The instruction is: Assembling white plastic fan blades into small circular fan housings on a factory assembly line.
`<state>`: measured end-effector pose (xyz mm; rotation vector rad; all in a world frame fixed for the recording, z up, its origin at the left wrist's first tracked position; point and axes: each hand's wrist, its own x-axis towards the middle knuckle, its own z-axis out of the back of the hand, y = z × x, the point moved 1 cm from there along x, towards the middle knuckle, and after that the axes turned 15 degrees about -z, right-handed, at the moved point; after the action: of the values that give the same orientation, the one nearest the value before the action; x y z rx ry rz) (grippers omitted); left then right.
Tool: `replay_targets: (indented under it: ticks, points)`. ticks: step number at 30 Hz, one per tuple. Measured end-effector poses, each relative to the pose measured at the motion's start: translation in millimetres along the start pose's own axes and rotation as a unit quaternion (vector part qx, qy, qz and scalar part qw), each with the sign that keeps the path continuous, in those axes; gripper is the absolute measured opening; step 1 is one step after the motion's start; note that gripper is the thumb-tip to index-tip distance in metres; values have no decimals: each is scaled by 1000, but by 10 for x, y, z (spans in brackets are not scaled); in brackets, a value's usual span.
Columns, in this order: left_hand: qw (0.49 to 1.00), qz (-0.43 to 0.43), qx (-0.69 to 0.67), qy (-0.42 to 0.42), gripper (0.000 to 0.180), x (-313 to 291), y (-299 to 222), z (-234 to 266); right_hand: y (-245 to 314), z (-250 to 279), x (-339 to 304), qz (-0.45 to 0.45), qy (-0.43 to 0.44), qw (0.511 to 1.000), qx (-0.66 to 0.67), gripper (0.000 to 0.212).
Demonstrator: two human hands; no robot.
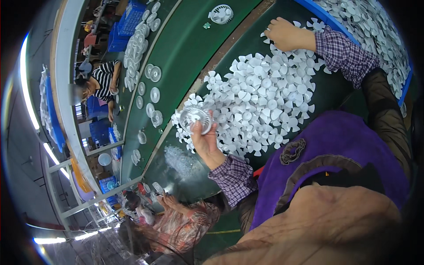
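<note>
The left hand (204, 140) grips a round white slotted fan cover (195, 118), fingers closed on its lower rim, above the near edge of a pile of white fan blades (260, 99). The right hand (286, 34) rests on the pile's far end, fingers curled; whether they grip a blade cannot be told. More covers (152, 95) lie along the green conveyor belt (185, 48). A blue bin (327, 17) borders the pile.

Single head fisheye, looking steeply down, close over green worktable (194, 48), view tilted.
</note>
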<state>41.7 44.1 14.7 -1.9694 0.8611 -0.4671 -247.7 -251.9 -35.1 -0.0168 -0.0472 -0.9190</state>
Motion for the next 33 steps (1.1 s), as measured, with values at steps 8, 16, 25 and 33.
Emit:
replay_targets:
  ticks: [8, 16, 25, 33]
  points:
    - [999, -36, 5, 37, 31, 111, -38, -531, -412, -203, 657, -55, -41, 954, 291, 27]
    - [999, -25, -19, 32, 36, 84, 148, -708, -318, -80, 624, -116, -62, 975, 178, 21]
    - [995, -1, 37, 90, 42, 140, 465, -796, -72, -184, 634, -89, -88, 992, 35, 35]
    - [989, -24, 33, 144, 48, 90, 533, -1051, 1000, 953, -155, 214, -162, 907, 326, 33]
